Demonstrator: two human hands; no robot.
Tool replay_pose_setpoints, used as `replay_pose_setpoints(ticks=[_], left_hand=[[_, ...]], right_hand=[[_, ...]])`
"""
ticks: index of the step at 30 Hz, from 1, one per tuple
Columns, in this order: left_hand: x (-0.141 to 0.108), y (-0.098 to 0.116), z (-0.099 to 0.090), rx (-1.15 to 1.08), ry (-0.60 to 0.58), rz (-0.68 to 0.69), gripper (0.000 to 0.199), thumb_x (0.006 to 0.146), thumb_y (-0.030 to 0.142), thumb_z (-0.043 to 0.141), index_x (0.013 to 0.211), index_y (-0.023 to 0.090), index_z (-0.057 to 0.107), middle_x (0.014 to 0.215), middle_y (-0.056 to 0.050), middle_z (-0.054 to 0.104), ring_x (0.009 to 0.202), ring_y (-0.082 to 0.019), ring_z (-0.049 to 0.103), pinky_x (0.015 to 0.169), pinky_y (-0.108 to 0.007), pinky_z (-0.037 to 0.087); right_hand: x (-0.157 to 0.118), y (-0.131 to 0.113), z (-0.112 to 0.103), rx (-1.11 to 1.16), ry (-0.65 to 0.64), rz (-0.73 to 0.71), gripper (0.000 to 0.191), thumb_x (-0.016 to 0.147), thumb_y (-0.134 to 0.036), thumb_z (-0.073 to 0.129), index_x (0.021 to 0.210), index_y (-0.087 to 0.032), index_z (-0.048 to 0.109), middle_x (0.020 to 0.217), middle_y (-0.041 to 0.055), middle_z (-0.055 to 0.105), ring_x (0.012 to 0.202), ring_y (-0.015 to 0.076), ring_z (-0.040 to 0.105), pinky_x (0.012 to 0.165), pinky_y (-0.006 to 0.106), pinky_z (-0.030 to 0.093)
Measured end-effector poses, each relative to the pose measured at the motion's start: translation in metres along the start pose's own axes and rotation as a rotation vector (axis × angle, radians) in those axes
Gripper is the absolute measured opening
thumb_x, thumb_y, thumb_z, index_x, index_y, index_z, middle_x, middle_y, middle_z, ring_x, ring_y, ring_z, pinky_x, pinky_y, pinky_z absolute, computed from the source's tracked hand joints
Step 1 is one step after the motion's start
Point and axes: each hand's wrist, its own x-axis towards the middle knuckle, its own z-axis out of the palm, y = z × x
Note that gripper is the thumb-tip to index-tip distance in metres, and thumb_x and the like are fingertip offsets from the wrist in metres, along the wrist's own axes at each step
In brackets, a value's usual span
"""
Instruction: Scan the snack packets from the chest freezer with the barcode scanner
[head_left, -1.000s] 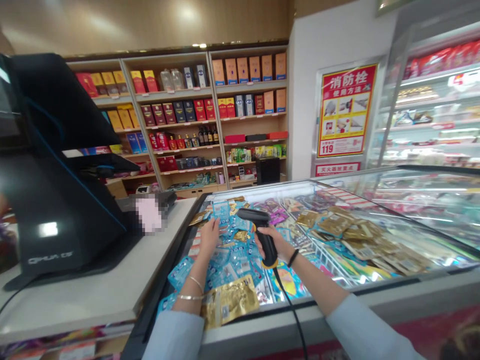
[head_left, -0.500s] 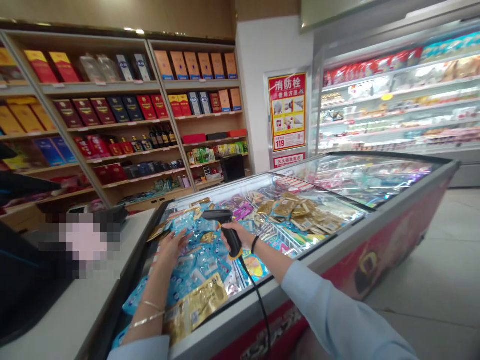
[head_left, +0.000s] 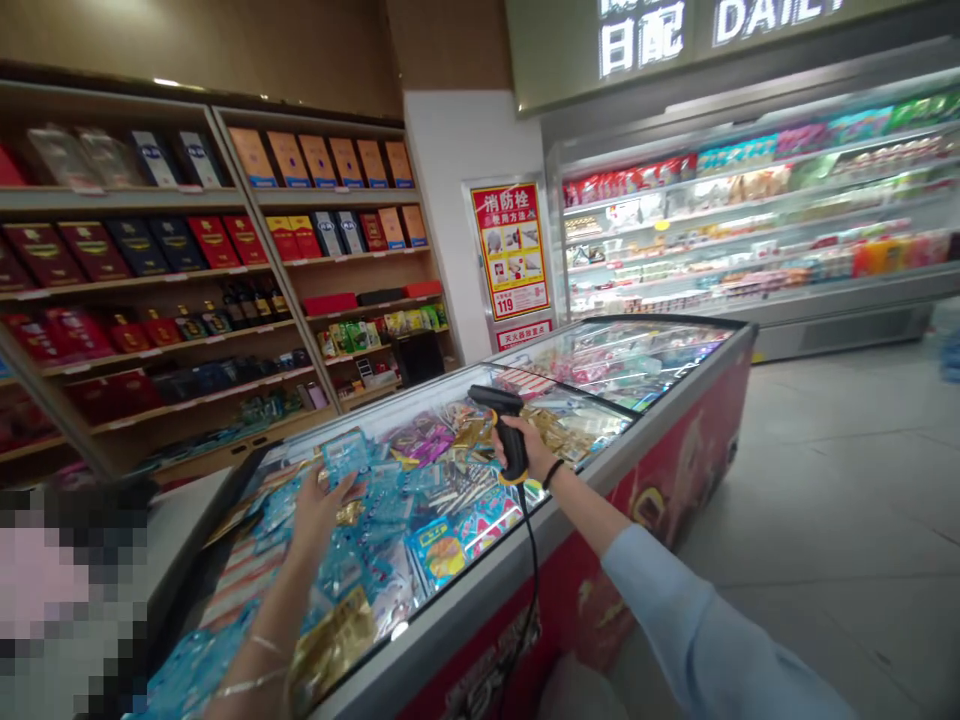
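My right hand (head_left: 523, 450) grips a black handheld barcode scanner (head_left: 501, 425) with a yellow ring near its base, and its black cable (head_left: 530, 570) hangs down over the freezer's front edge. My left hand (head_left: 319, 517) reaches over the chest freezer's glass (head_left: 600, 360) and is shut on a small blue packet (head_left: 346, 455), raised at its fingertips. Around that hand lie many blue packets (head_left: 360, 560). A gold foil packet (head_left: 334, 640) sits near my left forearm. Colourful packets (head_left: 450, 500) fill the area between my hands.
Wooden shelves of boxed goods and bottles (head_left: 225, 260) stand at the back left. A lit refrigerated display case (head_left: 750, 210) runs along the right, beyond a tiled floor (head_left: 825, 500). A pixelated patch (head_left: 52, 600) covers the lower left, beside a white counter (head_left: 191, 530).
The view has swung right, showing more of the display case and floor. My left hand has risen with a blue packet at its fingertips. The scanner stays in my right hand.
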Motion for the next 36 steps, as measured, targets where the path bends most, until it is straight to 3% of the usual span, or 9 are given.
replay_pose_setpoints(ticks=[3, 6, 10, 13, 16, 19, 22, 28, 36], left_hand=[[-0.011, 0.008, 0.057, 0.05, -0.07, 0.222, 0.063, 0.072, 0.017, 0.074, 0.13, 0.024, 0.051, 0.103, -0.005, 0.069, 0.089, -0.02, 0.071, 0.08, -0.032, 0.058], [-0.024, 0.001, 0.12, 0.17, -0.068, 0.348, 0.063, 0.071, 0.024, 0.075, 0.13, 0.024, 0.054, 0.118, -0.009, 0.066, 0.119, -0.026, 0.06, 0.097, -0.035, 0.05], [-0.035, -0.034, 0.191, 0.293, -0.141, 0.436, 0.064, 0.082, 0.031, 0.064, 0.142, 0.02, 0.043, 0.138, -0.016, 0.054, 0.132, -0.03, 0.048, 0.108, -0.043, 0.041], [-0.037, -0.062, 0.224, 0.382, -0.256, 0.533, 0.059, 0.088, 0.03, 0.053, 0.145, 0.021, 0.04, 0.144, -0.017, 0.047, 0.137, -0.028, 0.042, 0.111, -0.044, 0.037], [-0.041, -0.077, 0.235, 0.525, -0.35, 0.628, 0.055, 0.09, 0.033, 0.051, 0.143, 0.02, 0.043, 0.145, -0.018, 0.044, 0.137, -0.029, 0.041, 0.11, -0.048, 0.037], [-0.048, -0.08, 0.233, 0.713, -0.402, 0.727, 0.048, 0.091, 0.041, 0.052, 0.134, 0.02, 0.055, 0.147, -0.019, 0.041, 0.137, -0.034, 0.039, 0.11, -0.054, 0.032], [-0.056, -0.077, 0.231, 0.833, -0.452, 0.741, 0.042, 0.093, 0.044, 0.049, 0.128, 0.024, 0.061, 0.145, -0.016, 0.044, 0.135, -0.033, 0.04, 0.11, -0.054, 0.029], [-0.06, -0.071, 0.231, 0.84, -0.435, 0.668, 0.05, 0.094, 0.049, 0.044, 0.135, 0.021, 0.054, 0.144, -0.016, 0.045, 0.134, -0.032, 0.039, 0.112, -0.052, 0.024], [-0.054, -0.067, 0.233, 0.737, -0.319, 0.628, 0.055, 0.093, 0.049, 0.044, 0.136, 0.015, 0.046, 0.14, -0.019, 0.048, 0.131, -0.032, 0.04, 0.111, -0.052, 0.026]], right_hand=[[-0.01, -0.021, -0.029, 0.056, 0.129, -0.084, 0.029, 0.076, -0.048, 0.06, 0.081, -0.019, 0.056, 0.05, -0.0039, 0.055, 0.035, 0.0122, 0.049, 0.034, 0.022, 0.038], [-0.021, -0.026, -0.052, 0.074, 0.203, -0.115, 0.032, 0.073, -0.048, 0.062, 0.084, -0.02, 0.056, 0.049, -0.0048, 0.054, 0.035, 0.0123, 0.048, 0.034, 0.023, 0.038], [-0.034, -0.014, -0.077, 0.079, 0.274, -0.161, 0.036, 0.07, -0.05, 0.063, 0.087, -0.019, 0.056, 0.049, -0.0059, 0.052, 0.034, 0.0115, 0.047, 0.034, 0.022, 0.037], [-0.037, -0.005, -0.086, 0.085, 0.325, -0.177, 0.037, 0.07, -0.05, 0.063, 0.09, -0.019, 0.055, 0.05, -0.0057, 0.052, 0.036, 0.0129, 0.05, 0.034, 0.023, 0.038], [-0.037, -0.002, -0.088, 0.08, 0.34, -0.159, 0.037, 0.07, -0.048, 0.063, 0.091, -0.019, 0.055, 0.051, -0.005, 0.053, 0.039, 0.0141, 0.052, 0.035, 0.023, 0.039], [-0.035, -0.004, -0.087, 0.08, 0.344, -0.119, 0.037, 0.069, -0.047, 0.063, 0.09, -0.019, 0.055, 0.051, -0.0044, 0.053, 0.039, 0.0141, 0.052, 0.034, 0.023, 0.038], [-0.035, -0.006, -0.086, 0.075, 0.342, -0.088, 0.036, 0.069, -0.047, 0.063, 0.089, -0.019, 0.055, 0.05, -0.0044, 0.053, 0.037, 0.0132, 0.05, 0.034, 0.023, 0.038], [-0.037, -0.006, -0.087, 0.071, 0.352, -0.083, 0.034, 0.07, -0.044, 0.063, 0.092, -0.019, 0.055, 0.052, -0.0048, 0.053, 0.04, 0.0141, 0.053, 0.034, 0.022, 0.038], [-0.036, -0.007, -0.089, 0.051, 0.332, -0.091, 0.031, 0.07, -0.044, 0.063, 0.088, -0.02, 0.054, 0.053, -0.0044, 0.053, 0.038, 0.0138, 0.051, 0.034, 0.024, 0.038]])
